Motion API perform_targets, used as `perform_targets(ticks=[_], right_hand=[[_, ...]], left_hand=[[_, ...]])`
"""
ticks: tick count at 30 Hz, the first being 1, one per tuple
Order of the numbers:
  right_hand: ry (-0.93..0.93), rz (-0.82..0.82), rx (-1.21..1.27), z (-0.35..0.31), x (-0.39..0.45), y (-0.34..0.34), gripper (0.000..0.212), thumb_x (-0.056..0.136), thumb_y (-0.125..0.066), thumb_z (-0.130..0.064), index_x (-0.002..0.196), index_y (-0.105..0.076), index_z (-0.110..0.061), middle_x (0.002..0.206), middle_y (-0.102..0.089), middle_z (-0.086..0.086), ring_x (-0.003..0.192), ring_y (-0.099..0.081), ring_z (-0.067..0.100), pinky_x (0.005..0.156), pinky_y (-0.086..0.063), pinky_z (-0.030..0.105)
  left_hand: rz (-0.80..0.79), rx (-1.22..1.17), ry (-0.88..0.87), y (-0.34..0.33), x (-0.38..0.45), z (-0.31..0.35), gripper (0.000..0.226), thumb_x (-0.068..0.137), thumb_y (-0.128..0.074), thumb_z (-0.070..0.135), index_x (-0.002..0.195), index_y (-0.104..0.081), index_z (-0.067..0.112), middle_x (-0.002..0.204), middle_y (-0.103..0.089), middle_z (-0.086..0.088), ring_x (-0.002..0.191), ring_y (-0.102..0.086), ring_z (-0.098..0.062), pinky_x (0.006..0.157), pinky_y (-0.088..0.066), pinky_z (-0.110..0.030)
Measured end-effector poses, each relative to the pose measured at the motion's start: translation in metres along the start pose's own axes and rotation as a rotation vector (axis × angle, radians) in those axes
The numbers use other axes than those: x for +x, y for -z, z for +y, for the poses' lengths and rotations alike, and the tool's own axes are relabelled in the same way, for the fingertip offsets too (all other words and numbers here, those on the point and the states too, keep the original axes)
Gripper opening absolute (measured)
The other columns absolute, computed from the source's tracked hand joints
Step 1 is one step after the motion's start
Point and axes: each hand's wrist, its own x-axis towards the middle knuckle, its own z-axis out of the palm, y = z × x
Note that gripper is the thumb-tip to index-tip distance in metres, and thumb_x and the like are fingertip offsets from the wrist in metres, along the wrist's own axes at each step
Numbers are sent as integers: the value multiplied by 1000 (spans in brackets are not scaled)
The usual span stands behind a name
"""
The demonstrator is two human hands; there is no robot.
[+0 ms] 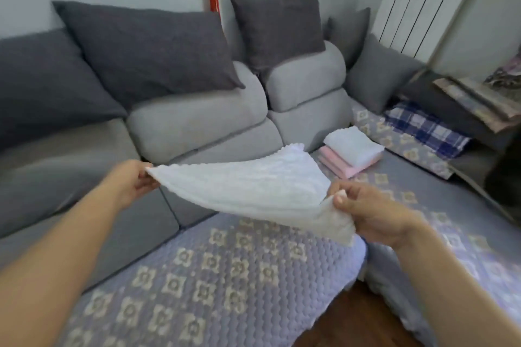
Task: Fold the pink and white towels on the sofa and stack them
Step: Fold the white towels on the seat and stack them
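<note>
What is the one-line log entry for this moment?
left hand: pinches white towel | right hand: pinches it | towel: held above sofa | stack: white on pink

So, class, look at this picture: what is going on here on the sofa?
A person is partway through folding towels. The left hand and the right hand each pinch an end of a white towel, holding it stretched in the air above the patterned sofa cover. Further back on the sofa, a folded white towel already lies on top of folded pink towels, so a stack has been started.
</note>
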Motion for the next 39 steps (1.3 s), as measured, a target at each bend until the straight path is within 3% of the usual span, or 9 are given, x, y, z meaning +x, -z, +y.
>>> perform_targets(ticks=[4, 6, 11, 17, 22, 28, 30, 33, 39], right_hand=[[-241, -130, -81, 78, 18, -43, 29, 84, -80, -32, 90, -67, -7, 108, -61, 24, 85, -51, 32, 74, -40, 39], [-330, -127, -143, 104, 26, -63, 29, 88, -76, -24, 97, -66, 1, 109, -69, 13, 87, -53, 30, 73, -40, 32], [-521, -220, -284, 151, 47, -97, 25, 77, -83, -38, 91, -77, -19, 121, -70, 7, 110, -62, 23, 97, -46, 33], [-545, -63, -167, 183, 61, -84, 9, 87, -75, -18, 84, -69, -13, 96, -72, 6, 93, -67, 18, 88, -56, 32], [-548, 225, -81, 202, 62, -10, 11, 94, -68, -15, 88, -64, -7, 94, -73, 12, 90, -71, 24, 86, -59, 36], [-632, 554, -44, 245, 94, 139, 17, 97, -64, -14, 102, -65, 2, 106, -70, 15, 99, -68, 28, 75, -57, 30], [-664, 627, -74, 268, 119, 196, 17, 98, -62, -14, 105, -64, 2, 108, -68, 17, 100, -66, 31, 81, -58, 36], [-700, 715, -96, 315, 164, 278, 11, 99, -60, -13, 101, -64, -4, 105, -66, 18, 93, -66, 31, 83, -58, 40], [-771, 775, -205, 420, 238, 392, 12, 98, -57, -23, 94, -63, -14, 92, -67, 15, 83, -66, 32, 82, -57, 49]], left_hand=[[71, 24, 157, 61, 9, -55, 18, 93, -38, 8, 82, -53, 8, 90, -62, -12, 77, -61, -25, 74, -58, -40], [90, 80, 204, 83, 14, -79, 20, 98, -40, 8, 82, -52, 10, 90, -61, -9, 70, -63, -22, 72, -59, -37], [150, 121, 297, 120, 25, -123, 22, 101, -37, 1, 85, -50, 9, 87, -59, -10, 37, -63, -13, 36, -53, -28], [112, 64, 323, 102, 47, -138, 18, 103, -41, 9, 87, -50, 7, 90, -55, -15, 71, -62, -31, 39, -56, -37], [-7, -35, 320, 11, 79, -135, 5, 93, -46, 5, 89, -48, 6, 110, -50, -17, 82, -64, -34, 56, -62, -40], [-131, -51, 298, -151, 139, -149, 16, 89, -42, -3, 91, -54, 8, 109, -58, -13, 90, -67, -27, 71, -62, -37], [-123, -10, 287, -207, 179, -164, 28, 87, -46, -3, 112, -58, 3, 120, -60, -12, 101, -68, -27, 80, -59, -40], [-94, 97, 271, -294, 253, -200, 62, 87, -49, 0, 148, -38, 6, 127, -54, -8, 107, -65, -25, 87, -58, -42], [-47, 201, 287, -414, 381, -301, 37, 90, -50, 4, 123, -49, 21, 111, -48, -3, 99, -50, -16, 76, -54, -31]])
